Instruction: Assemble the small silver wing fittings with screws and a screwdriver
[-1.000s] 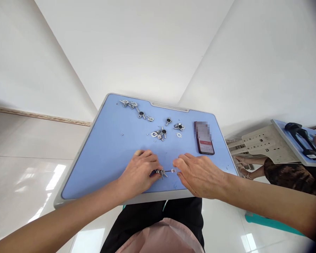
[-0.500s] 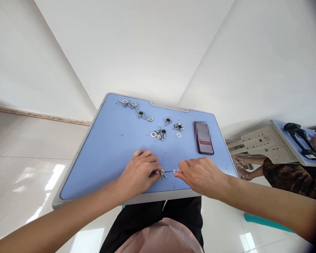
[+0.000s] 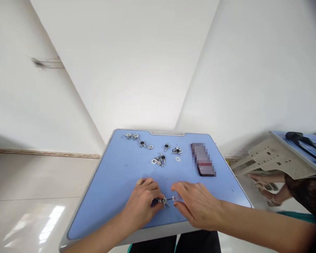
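My left hand [image 3: 144, 196] is closed, pinching a small silver metal fitting [image 3: 164, 202] with short prongs near the table's front edge. From the right, a thin screwdriver [image 3: 173, 198] with a clear handle points at the fitting; whether its tip sits in a screw is too small to tell. Around the handle is my right hand [image 3: 196, 203], with thumb and forefinger somewhat parted and the palm hiding the handle's rear. Ahead of both hands lie a cluster of similar metal fittings [image 3: 160, 160] and a flat, eye-shaped metal plate [image 3: 177, 159].
The blue table [image 3: 110, 189] has a raised grey rim. More fittings [image 3: 131, 136] lie at its far left, and one [image 3: 177, 150] lies right of centre. A phone [image 3: 206, 170] lies at the right. Beyond is another table [image 3: 313, 140] with a black device [image 3: 295, 136] and a seated person's legs.
The view has tilted up, so the table sits lower in the picture. My right thumb and forefinger have loosened and spread around the screwdriver handle. My left hand keeps its pinch on the fitting.
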Motion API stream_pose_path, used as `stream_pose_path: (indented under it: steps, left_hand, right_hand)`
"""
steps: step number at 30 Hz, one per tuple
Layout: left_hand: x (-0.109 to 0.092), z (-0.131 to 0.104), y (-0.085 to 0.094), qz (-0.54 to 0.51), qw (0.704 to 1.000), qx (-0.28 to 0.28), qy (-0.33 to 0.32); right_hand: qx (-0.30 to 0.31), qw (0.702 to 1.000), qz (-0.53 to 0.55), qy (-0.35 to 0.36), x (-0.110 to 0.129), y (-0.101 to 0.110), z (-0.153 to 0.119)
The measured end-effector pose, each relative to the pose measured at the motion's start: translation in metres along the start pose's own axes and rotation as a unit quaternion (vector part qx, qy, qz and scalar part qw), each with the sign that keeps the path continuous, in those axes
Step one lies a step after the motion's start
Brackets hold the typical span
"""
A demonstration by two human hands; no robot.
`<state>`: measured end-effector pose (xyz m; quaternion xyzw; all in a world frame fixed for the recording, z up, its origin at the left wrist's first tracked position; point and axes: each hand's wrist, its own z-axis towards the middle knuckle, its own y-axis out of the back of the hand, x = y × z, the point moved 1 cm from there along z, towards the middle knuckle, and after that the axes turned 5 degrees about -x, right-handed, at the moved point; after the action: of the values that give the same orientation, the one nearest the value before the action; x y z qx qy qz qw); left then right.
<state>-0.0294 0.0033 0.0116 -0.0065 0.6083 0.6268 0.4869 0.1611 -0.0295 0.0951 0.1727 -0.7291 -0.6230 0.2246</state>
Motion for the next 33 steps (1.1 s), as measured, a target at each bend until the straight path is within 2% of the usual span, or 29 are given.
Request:
stream_pose_path:
  steps: [2,3,5,8,11,13,15,18,21,23,25,28,29,31,33]
  left_hand:
    - [0.000,0.001,0.000,0.002,1.000,0.000,0.017]
    - [0.000,0.001,0.000,0.001,1.000,0.001,0.022]
    - [0.001,0.001,0.000,-0.003,1.000,0.002,0.024]
    - [0.002,0.000,-0.001,-0.008,1.000,0.003,0.017]
    - [0.002,0.000,0.000,-0.013,1.000,0.009,0.015]
    - [0.002,0.000,0.001,-0.013,1.000,0.016,0.020]
    - [0.002,0.001,0.001,-0.010,0.999,0.021,0.024]
    - [0.002,0.000,0.001,-0.007,0.999,0.023,0.022]
    - [0.004,-0.001,0.001,-0.013,0.999,0.025,0.021]
    - [0.006,-0.002,0.001,-0.018,0.999,0.025,0.020]
    - [0.007,-0.002,0.000,-0.020,0.999,0.025,0.017]
    - [0.008,-0.003,0.000,-0.017,1.000,0.020,0.011]
    - [0.008,-0.003,0.000,-0.016,1.000,0.018,0.010]
    - [0.008,-0.003,0.000,-0.015,1.000,0.015,0.006]
    - [0.008,-0.003,0.000,-0.014,1.000,0.012,0.004]
  right_hand:
    - [0.013,0.999,-0.004,0.046,-0.003,-0.007,0.000]
    - [0.019,0.999,-0.013,0.046,-0.004,-0.010,0.000]
    - [0.015,1.000,-0.024,0.001,-0.007,-0.012,0.002]
    - [-0.010,0.998,0.018,-0.054,-0.007,-0.008,0.003]
    - [-0.013,0.997,0.079,-0.016,-0.003,-0.002,0.000]
    - [-0.004,0.996,0.084,-0.005,-0.003,-0.001,-0.002]
    - [-0.006,0.998,0.060,-0.021,-0.005,-0.004,-0.002]
    - [-0.056,0.996,0.049,-0.044,-0.008,-0.010,0.000]
    - [-0.095,0.985,0.144,0.003,-0.007,-0.015,0.001]
    - [-0.093,0.964,0.249,0.023,-0.007,-0.017,0.002]
    - [-0.071,0.938,0.338,-0.010,-0.007,-0.016,0.002]
    - [-0.003,0.917,0.391,-0.077,-0.011,-0.013,0.001]
    - [0.011,0.916,0.393,-0.077,-0.012,-0.013,0.000]
    - [-0.004,0.928,0.370,-0.042,-0.014,-0.015,0.001]
    - [-0.078,0.949,0.305,-0.009,-0.016,-0.021,0.003]
